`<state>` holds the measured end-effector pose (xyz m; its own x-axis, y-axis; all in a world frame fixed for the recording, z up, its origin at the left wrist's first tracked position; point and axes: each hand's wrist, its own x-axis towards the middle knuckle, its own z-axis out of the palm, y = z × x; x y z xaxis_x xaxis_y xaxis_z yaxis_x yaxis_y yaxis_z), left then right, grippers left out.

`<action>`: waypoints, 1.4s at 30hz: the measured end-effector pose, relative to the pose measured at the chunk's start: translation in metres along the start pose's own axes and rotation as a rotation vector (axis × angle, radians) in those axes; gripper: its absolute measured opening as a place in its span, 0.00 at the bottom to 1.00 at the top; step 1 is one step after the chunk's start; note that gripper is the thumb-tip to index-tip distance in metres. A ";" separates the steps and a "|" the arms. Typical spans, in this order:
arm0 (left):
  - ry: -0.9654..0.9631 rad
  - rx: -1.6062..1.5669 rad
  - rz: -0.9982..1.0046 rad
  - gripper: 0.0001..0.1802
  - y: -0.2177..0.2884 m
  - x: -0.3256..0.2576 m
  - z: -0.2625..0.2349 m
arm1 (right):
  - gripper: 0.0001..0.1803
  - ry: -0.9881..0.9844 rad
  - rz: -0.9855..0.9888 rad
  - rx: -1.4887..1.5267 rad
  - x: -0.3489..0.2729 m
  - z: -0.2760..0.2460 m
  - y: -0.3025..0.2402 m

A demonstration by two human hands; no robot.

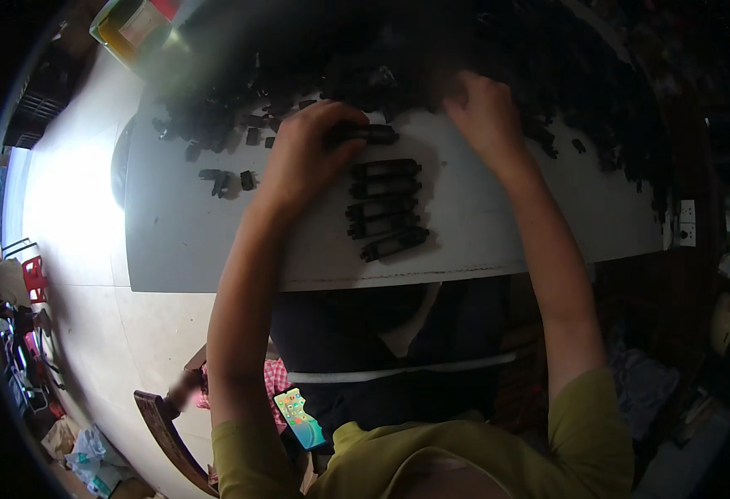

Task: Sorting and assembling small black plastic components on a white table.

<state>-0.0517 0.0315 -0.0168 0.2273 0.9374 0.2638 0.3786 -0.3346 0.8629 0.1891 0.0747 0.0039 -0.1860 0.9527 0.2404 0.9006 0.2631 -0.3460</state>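
Observation:
My left hand (pixel 308 154) is closed round one end of a long black plastic part (pixel 379 134), held just over the grey table (pixel 465 224). Nearer to me lie several similar black parts (pixel 384 188), side by side in a column, the nearest one (pixel 394 244) slightly askew. To the right, my right hand (pixel 488 121) reaches to the near border of a big heap of small black pieces (pixel 298 62). Its fingers bend into a dark, blurred area, so whether they grip anything is hidden. Some loose black pieces (pixel 215 180) rest left of my left forearm.
The table's near edge (pixel 431 277) curves in front of my body. A yellow-green box (pixel 128 32) stands at the far left. Below left are a wooden chair (pixel 161 441), part of a person in pink checked cloth (pixel 275 376), and a lit phone (pixel 300 420).

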 end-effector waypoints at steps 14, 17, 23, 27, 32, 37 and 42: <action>-0.052 0.108 0.104 0.13 -0.002 0.001 0.001 | 0.07 -0.060 0.058 0.167 -0.020 -0.010 0.003; -0.036 0.102 0.123 0.13 -0.004 0.001 0.003 | 0.07 -0.046 0.104 0.251 -0.022 -0.011 0.009; -0.046 0.175 0.164 0.14 -0.006 0.001 0.001 | 0.05 0.003 0.090 0.208 -0.026 -0.012 0.000; -0.036 0.125 0.120 0.13 -0.004 0.001 0.003 | 0.07 -0.093 0.186 0.279 -0.022 -0.014 0.005; -0.049 0.180 0.134 0.13 -0.004 0.000 0.001 | 0.06 -0.201 0.153 0.458 -0.020 -0.019 -0.016; -0.058 0.141 0.142 0.13 -0.002 0.002 0.002 | 0.06 -0.176 -0.241 0.496 -0.009 0.002 -0.035; -0.048 0.155 0.147 0.13 -0.003 0.001 0.002 | 0.06 -0.165 -0.252 0.431 -0.005 0.007 -0.046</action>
<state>-0.0514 0.0333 -0.0202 0.3313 0.8731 0.3577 0.4712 -0.4816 0.7390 0.1461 0.0589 0.0123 -0.4667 0.8539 0.2305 0.5827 0.4929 -0.6462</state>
